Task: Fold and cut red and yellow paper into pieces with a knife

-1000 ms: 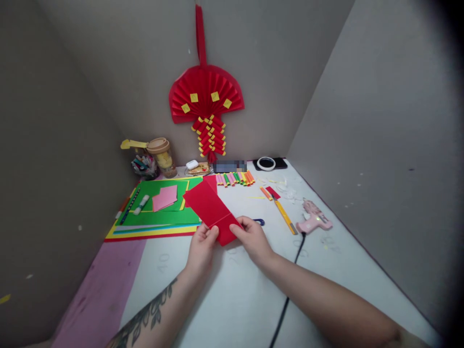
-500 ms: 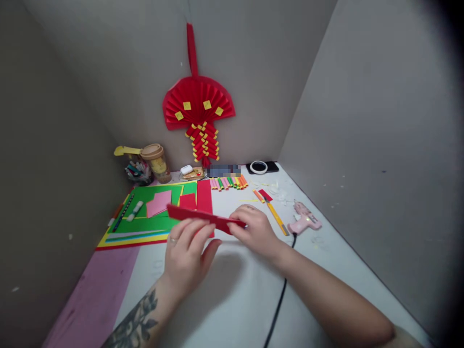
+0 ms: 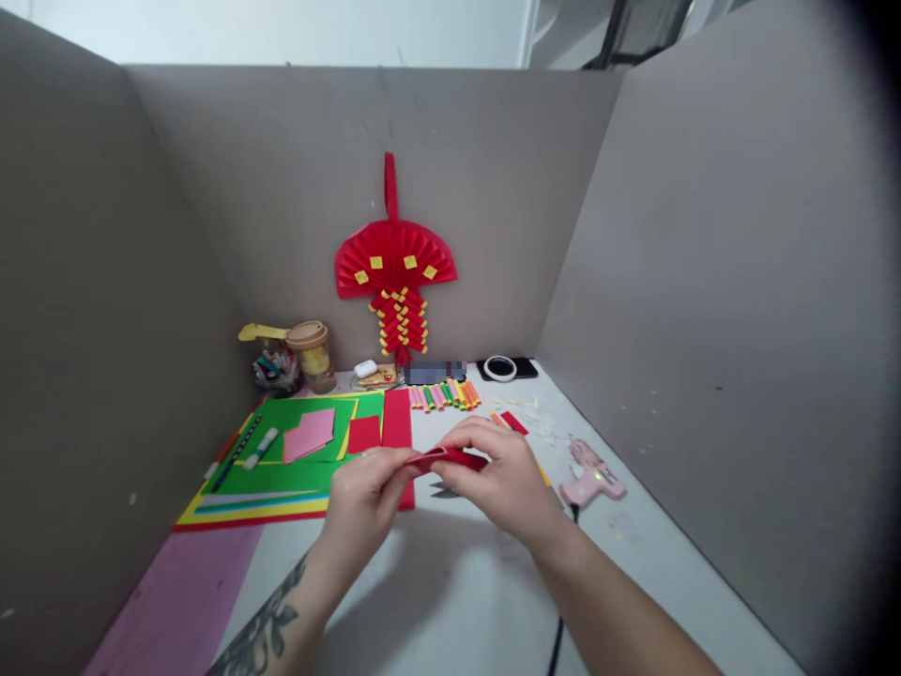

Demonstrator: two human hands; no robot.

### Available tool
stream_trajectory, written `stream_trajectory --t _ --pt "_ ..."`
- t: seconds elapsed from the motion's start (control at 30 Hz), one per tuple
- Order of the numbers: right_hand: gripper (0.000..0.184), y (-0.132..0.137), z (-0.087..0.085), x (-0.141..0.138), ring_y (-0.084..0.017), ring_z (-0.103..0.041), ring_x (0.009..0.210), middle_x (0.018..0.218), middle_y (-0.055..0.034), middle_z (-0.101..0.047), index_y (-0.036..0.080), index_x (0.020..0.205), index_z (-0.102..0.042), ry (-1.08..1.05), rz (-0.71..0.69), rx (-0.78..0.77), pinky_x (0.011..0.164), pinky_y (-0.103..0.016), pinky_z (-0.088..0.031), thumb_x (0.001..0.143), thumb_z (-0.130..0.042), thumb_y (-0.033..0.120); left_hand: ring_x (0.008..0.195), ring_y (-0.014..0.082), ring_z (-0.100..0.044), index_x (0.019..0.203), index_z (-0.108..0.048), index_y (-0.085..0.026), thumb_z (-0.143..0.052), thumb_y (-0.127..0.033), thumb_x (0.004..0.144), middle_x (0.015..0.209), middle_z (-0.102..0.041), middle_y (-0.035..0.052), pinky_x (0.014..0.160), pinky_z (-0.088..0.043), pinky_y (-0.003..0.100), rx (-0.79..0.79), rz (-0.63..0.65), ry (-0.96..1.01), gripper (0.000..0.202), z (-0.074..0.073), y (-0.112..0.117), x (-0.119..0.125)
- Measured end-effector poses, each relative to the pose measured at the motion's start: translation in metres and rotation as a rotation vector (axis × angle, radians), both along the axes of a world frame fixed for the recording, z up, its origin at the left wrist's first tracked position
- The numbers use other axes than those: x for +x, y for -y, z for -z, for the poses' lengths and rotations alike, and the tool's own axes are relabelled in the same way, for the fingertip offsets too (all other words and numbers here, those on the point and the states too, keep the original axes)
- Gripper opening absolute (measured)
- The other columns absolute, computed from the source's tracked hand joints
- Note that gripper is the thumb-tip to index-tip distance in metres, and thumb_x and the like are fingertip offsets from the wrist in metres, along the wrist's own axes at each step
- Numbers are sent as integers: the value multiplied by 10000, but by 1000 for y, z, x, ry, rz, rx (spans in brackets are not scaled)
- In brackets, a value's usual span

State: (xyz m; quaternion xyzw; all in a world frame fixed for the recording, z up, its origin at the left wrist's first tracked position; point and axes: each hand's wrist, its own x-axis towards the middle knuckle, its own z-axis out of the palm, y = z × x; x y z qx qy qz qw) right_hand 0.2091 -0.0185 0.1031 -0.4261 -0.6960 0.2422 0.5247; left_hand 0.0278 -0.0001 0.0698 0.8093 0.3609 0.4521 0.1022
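My left hand (image 3: 366,498) and my right hand (image 3: 503,479) meet above the white table (image 3: 457,582), both pinching a folded piece of red paper (image 3: 447,458) held edge-on between them. Fingers of both hands are closed on it. A long red paper strip (image 3: 398,422) lies on the table just behind the hands, with a small red square (image 3: 364,434) beside it on the stack of coloured sheets (image 3: 282,469).
A pink glue gun (image 3: 591,474) with a black cord lies right of my hands. Rolled paper tubes (image 3: 443,395), a tape roll (image 3: 499,368), a jar (image 3: 313,355) and a pen pot (image 3: 276,371) line the back. A red paper fan ornament (image 3: 395,282) hangs on the cardboard wall.
The red paper, first held flat and open, was turned edge-on and is now folded between both hands. The camera tilted up, showing the top of the walls.
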Motion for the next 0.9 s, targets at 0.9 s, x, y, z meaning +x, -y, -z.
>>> stream_trajectory --t 0.9 --pt "82 -17 9 12 -144 -609 686 735 -9 -677 222 727 -725 -65 -64 -220 629 -256 -483 700 -657 185 603 141 -619 851 -710 -212 -569 -289 826 708 -712 32 571 -451 215 -72 -59 -5 163 24 -10 1"
